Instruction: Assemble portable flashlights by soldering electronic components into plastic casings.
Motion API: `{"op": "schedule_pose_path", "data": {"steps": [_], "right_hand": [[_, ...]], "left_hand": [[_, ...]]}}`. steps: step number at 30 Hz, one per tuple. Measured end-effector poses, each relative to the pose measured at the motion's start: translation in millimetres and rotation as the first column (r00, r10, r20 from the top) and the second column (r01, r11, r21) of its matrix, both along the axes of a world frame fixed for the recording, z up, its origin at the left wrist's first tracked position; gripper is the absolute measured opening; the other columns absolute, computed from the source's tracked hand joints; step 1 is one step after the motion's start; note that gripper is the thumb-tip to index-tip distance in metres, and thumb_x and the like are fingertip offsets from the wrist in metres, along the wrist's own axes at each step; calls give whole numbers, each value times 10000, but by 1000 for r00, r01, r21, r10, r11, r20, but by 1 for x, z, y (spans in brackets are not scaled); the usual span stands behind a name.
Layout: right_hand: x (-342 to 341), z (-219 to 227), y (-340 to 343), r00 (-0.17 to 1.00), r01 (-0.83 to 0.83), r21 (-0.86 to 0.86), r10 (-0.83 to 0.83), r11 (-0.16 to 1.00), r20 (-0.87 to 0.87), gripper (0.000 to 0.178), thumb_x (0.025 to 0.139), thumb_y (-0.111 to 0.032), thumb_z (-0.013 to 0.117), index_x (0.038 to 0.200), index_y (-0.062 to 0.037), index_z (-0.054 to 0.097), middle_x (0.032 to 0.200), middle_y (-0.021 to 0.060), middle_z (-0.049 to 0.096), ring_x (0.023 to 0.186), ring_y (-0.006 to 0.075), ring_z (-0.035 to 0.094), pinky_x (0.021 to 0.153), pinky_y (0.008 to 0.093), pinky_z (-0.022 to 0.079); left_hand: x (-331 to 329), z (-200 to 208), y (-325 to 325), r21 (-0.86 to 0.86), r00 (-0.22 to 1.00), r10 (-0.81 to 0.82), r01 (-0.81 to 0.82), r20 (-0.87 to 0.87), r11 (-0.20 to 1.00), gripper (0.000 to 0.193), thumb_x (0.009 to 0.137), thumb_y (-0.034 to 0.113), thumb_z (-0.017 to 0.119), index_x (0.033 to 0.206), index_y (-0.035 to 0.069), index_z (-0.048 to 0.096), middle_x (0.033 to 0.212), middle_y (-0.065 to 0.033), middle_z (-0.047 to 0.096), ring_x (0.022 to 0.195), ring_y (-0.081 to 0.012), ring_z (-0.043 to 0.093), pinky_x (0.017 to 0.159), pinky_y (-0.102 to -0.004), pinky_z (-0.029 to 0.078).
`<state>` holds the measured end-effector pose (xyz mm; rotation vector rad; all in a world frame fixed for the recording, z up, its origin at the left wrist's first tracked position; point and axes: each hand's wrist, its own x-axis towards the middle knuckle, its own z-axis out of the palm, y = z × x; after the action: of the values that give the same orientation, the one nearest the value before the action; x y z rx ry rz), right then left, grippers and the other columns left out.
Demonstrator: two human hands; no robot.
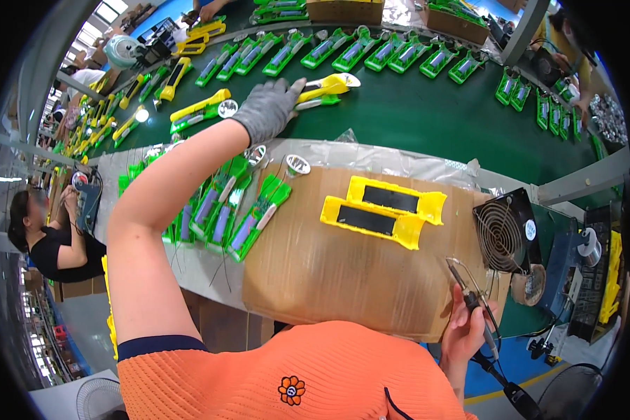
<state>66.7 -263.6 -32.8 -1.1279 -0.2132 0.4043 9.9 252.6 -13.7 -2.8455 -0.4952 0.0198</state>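
Observation:
My left hand (269, 110), in a grey glove, reaches out over the green conveyor belt (392, 105). Its fingers are closed on a flashlight housing (323, 88) with a yellow upper half, a green lower half and a reflector at its end. Bare and held low at the right, my right hand (467, 332) grips a soldering iron (469, 297) whose bent tip points up. Two yellow casing halves with dark panels (392, 198) lie side by side on a cardboard sheet (294, 280). Beneath my left forearm, green casings with purple battery cells (245, 231) and loose wires sit in a cluster.
A square black fan (500, 234) stands at the cardboard's right edge, near a solder spool (590, 246). Several green casings (353, 52) line the belt's far side. More yellow-green housings (201, 112) lie on the belt. A co-worker (56, 238) sits at the left.

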Motion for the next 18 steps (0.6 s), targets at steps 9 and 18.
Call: {"op": "schedule_pose_path", "data": {"steps": [9,18], "right_hand": [[1,10,1,1000,23,-97,-23,995,3,219,963,-202,565,884,-105,385,587,-1,379,561,94,439,1027,461,465],[0,9,1,999,52,-89,-51,995,8,214,961,-198,570,895,-85,402,598,13,401,556,107,443,1010,460,479]], "left_hand": [[82,8,99,-64,949,251,-243,189,968,553,904,319,634,1337,3,501,1306,-257,576,1208,-382,566,1024,-438,463],[75,23,115,-171,857,501,-479,122,861,424,838,200,694,1229,51,619,1168,-239,659,1099,-379,639,940,-457,510]]}}
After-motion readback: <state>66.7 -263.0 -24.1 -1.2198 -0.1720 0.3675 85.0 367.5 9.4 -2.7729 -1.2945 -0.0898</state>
